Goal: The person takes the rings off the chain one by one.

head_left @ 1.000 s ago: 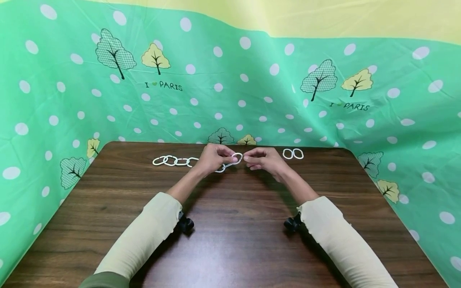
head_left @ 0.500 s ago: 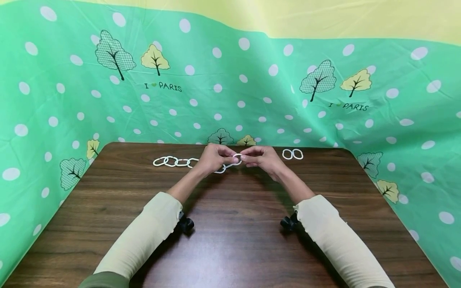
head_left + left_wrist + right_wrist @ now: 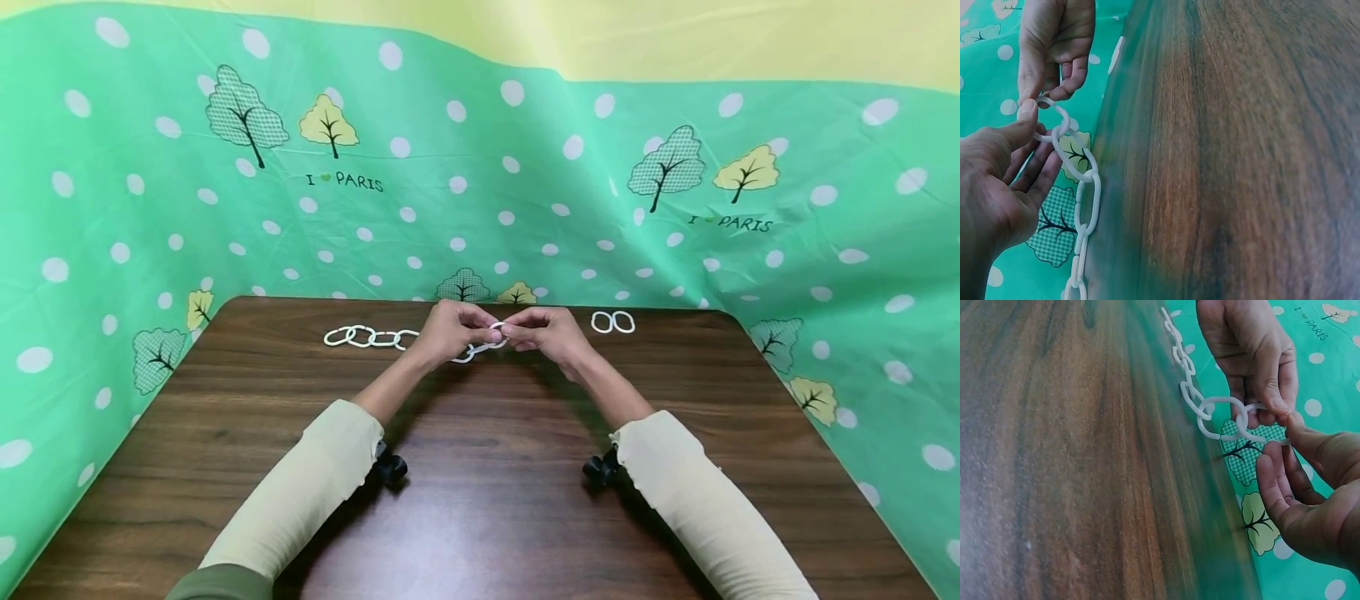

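Observation:
Both hands pinch the end link (image 3: pixel 1065 116) of a white plastic chain (image 3: pixel 385 344). My left hand (image 3: pixel 447 335) holds it from the left between thumb and fingers. From the right, the thumb and forefinger of my right hand (image 3: pixel 550 337) grip the same link, the two hands' fingertips meeting there. Fingers cover part of this link in both wrist views. The link joined to it (image 3: pixel 1202 425) slopes down from the hands, and the rest of the chain trails leftward along the table, partly hidden behind my left hand in the head view.
Two loose white links (image 3: pixel 612 322) lie side by side on the dark wooden table (image 3: pixel 480 467), right of my right hand, near the back edge. A green dotted cloth (image 3: pixel 420 183) hangs behind and around the table. Each wrist wears a small black mount (image 3: pixel 392 468).
My right hand has come leftward to the end link and taken hold of it. The link, visible as a ring earlier, is now mostly covered by fingers. My left hand keeps its hold.

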`<state>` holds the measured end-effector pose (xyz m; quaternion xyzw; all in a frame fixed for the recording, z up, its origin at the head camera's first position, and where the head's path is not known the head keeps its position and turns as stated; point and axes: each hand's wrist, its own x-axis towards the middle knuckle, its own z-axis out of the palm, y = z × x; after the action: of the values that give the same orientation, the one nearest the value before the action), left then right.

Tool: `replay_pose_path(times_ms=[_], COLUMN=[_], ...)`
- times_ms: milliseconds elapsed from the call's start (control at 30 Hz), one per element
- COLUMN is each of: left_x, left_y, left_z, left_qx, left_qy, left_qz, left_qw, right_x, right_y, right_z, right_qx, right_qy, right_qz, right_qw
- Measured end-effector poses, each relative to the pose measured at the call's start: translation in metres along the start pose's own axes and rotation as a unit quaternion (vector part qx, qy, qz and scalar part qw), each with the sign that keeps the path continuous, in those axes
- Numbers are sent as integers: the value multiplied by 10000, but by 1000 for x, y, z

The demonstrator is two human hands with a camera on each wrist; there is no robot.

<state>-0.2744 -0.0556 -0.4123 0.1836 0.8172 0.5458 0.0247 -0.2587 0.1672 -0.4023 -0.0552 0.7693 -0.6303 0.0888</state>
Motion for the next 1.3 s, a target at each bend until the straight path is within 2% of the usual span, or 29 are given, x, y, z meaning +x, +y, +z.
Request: replay_pose_path(times_ms=[467,1300], left_x=[-5,-10], left_y=[-3,-15], left_z=[-6,-12], left_qx=[111,260], left_qy=[53,-129], left_qz=[-47,26], left_qw=[9999,9996], right_x=[-4,-5], right_y=[2,3], right_z=[1,1], right_qx=[152,695], right_qy=[182,331], right_qz=[-136,117], right_qw=[9996,9970])
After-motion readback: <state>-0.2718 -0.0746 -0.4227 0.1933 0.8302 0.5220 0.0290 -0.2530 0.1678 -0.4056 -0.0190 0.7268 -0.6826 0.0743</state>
